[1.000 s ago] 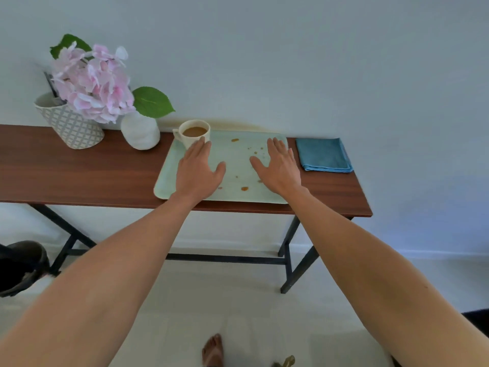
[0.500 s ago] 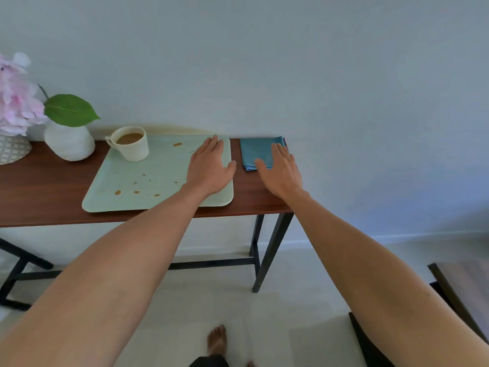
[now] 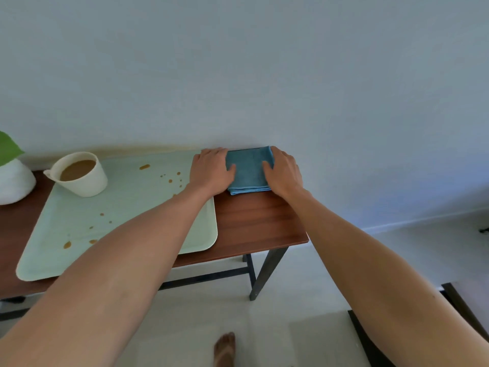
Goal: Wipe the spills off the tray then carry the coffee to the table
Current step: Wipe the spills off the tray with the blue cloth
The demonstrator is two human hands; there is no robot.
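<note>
A pale green tray (image 3: 132, 207) lies on the wooden console table (image 3: 259, 223). Brown coffee spills dot it near the far right (image 3: 170, 178) and at the near left (image 3: 67, 244). A cream cup of coffee (image 3: 82, 173) stands in the tray's far left corner. Right of the tray, against the wall, a folded blue cloth (image 3: 248, 170) lies flat. My left hand (image 3: 211, 172) covers its left edge and my right hand (image 3: 284, 172) its right edge. Both thumbs press on top and the fingers curl over the sides.
A white vase (image 3: 13, 184) with a green leaf (image 3: 6, 148) stands left of the tray. The wall runs directly behind the console. The corner of a dark-framed table (image 3: 463, 303) shows at lower right. My bare foot (image 3: 225, 348) is on the pale floor.
The view has swung right along the console. Both hands moved from the tray to the blue cloth, and now close on its two sides.
</note>
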